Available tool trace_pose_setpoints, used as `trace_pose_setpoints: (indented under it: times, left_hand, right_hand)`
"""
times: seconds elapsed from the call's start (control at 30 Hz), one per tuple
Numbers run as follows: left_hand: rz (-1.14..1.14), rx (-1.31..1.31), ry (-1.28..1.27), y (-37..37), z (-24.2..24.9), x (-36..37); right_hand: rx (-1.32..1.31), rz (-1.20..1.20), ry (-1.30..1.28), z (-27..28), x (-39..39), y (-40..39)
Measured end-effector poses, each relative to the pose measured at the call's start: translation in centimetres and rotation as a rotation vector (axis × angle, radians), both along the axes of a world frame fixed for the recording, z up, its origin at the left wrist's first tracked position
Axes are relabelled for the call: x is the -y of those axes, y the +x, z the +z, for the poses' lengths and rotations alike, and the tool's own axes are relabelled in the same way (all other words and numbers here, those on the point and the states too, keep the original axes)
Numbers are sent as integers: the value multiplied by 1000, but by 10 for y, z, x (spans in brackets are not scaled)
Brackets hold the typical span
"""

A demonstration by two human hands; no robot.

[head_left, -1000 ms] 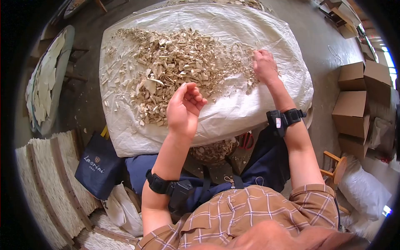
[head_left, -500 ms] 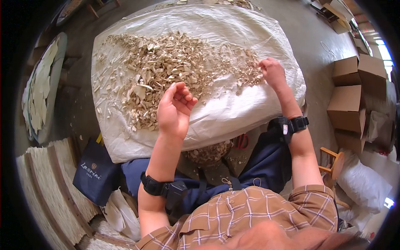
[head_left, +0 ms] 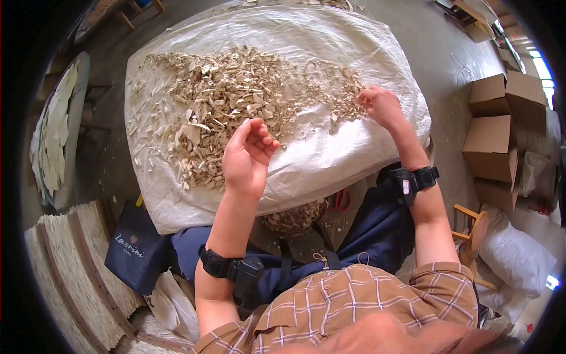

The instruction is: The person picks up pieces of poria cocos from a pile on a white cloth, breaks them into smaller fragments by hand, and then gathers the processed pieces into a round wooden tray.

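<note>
Your right hand [head_left: 382, 106] curls its fingers [head_left: 367, 101] into the pale chips [head_left: 236, 100], so you cannot tell whether they pinch any. The white sheet [head_left: 330, 153] hides the table beneath. Your left hand [head_left: 246, 158] cups inward, its palm contents unclear.

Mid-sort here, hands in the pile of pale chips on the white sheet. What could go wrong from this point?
1. The right hand is picking at the chip pile's thin right fringe, close to where the white sheet slopes down; loose chips could slide off there.
2. The left hand is raised, cupped palm-up over the near part of the pile; if it holds pieces, which I cannot tell, tilting could drop them back in.
3. Chips already lie below the sheet's front edge, so spills may be happening.
</note>
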State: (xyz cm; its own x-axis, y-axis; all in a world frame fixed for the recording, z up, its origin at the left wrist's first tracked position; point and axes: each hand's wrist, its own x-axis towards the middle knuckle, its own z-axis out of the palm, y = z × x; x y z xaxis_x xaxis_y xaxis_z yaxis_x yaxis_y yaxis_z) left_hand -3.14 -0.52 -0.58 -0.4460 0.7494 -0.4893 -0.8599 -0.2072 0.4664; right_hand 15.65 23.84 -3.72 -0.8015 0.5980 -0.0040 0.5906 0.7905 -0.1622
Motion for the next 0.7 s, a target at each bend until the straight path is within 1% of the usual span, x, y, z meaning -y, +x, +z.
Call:
trace_pose_setpoints:
  times: [0.17,0.23,0.27,0.33,0.37,0.43,0.47,0.53,0.67,0.7]
  left_hand:
    - [0,-10,-4,1,1,0]
    - [-7,-13,4,1,2,0]
    - [-8,-11,-9,1,3,0]
    - [-4,-12,-16,1,4,0]
    - [-3,-11,-17,2,4,-1]
    - [0,-14,-11,1,6,-1]
    - [1,-8,-20,1,5,0]
    - [-2,-9,-19,1,5,-2]
    - [-9,-11,-28,2,6,0]
    - [-10,-9,-29,2,6,0]
  right_hand:
    - [10,46,-15,-2,4,0]
    - [131,-64,-17,-1,5,-2]
    - [131,-64,-14,-1,4,-1]
    - [138,-206,-3,-1,-1,1]
    - [136,-202,3,-1,-3,1]
    - [-14,-221,46,-3,-5,2]
    - [-19,-220,54,-4,-5,0]
    - [-166,-89,62,-9,-5,-5]
    - [-101,-1,40,-18,1,-12]
    - [-127,9,65,-18,1,-12]
